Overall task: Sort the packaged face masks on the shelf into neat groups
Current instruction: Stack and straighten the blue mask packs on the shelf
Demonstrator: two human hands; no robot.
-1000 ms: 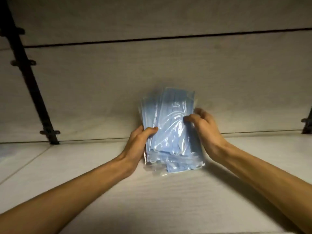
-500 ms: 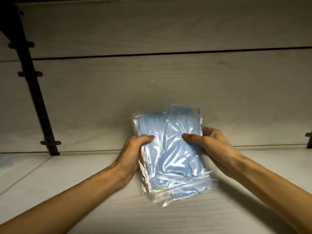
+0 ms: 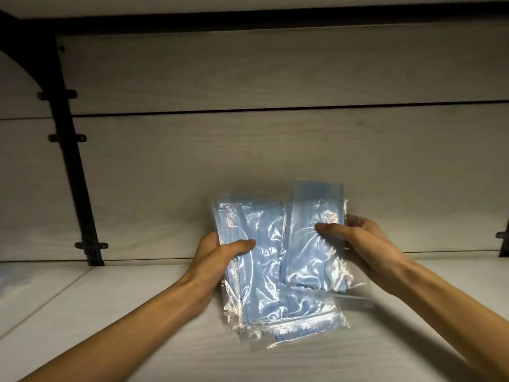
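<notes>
Head view: the stack [image 3: 256,268] is gripped upright by the left hand [image 3: 217,260], lower edge on the shelf [image 3: 82,312]. One pack [image 3: 311,238] is pinched by the right hand [image 3: 358,246], long axis near vertical, just right of the stack, overlapping its corner; the right hand is judged nearer for setting it aside.

Count of packets in the stack of masks [image 3: 256,271] cannot be determined; wrappers overlap and glare. Printing on the lowest packet [image 3: 297,330] is blurred, illegible. Right hand [image 3: 366,244] fingers are concealed behind the separate packet [image 3: 311,244]. A pale blue item [image 3: 11,279] is cut off at the left edge, unidentifiable.
</notes>
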